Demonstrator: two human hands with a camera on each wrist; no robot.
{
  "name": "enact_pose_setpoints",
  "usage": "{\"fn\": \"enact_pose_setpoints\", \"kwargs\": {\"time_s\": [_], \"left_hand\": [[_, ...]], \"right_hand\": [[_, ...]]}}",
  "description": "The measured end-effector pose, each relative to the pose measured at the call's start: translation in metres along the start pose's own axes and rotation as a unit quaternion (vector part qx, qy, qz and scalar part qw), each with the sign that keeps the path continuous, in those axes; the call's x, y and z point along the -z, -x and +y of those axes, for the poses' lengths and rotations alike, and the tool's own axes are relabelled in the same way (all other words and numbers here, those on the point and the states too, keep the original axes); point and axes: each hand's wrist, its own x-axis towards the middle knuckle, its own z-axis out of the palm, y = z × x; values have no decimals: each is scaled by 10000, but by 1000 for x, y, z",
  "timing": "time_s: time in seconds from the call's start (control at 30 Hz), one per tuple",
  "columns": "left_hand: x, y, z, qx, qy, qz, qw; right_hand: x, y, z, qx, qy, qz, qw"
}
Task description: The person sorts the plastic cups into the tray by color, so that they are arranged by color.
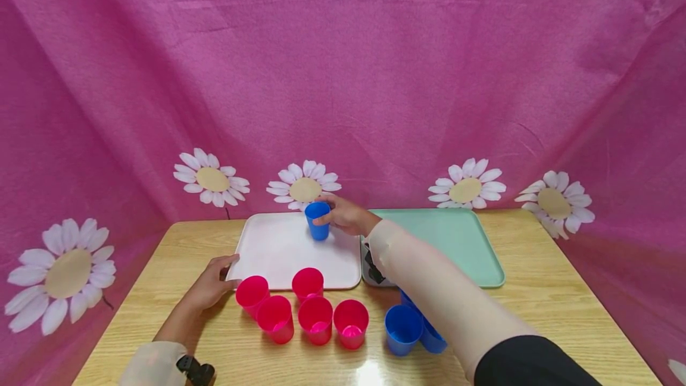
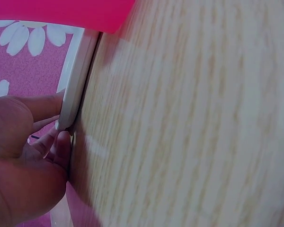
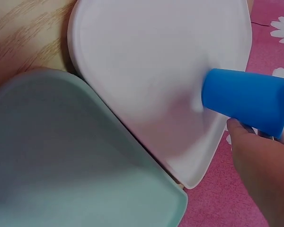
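Right hand (image 1: 345,214) is gripping the blue cup (image 1: 318,220) upright at the white tray's (image 1: 278,249) far edge while left hand (image 1: 210,286) pinches the near corner, so I'd set it flat before releasing.

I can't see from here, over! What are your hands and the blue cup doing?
Right hand grips blue cup, upright on white tray. Left hand holds tray's near-left corner. Red cups sit apart, nothing blocking.

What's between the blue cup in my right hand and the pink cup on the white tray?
Nothing: bare white tray separates the blue cup from the pink cup, per the head view.
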Motion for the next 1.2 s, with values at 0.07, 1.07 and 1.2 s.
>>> {"fn": "enact_pose_setpoints", "kwargs": {"time_s": [0.07,1.07,1.2], "left_hand": [[0,0,1,49,34,-14,10000],[-1,1,4,205,17,-74,9998],[0,1,5,191,50,-86,9998]], "right_hand": [[0,0,0,20,8,31,10000],[31,34,-22,239,528,-86,9983],[40,49,-24,324,517,-307,9977]]}}
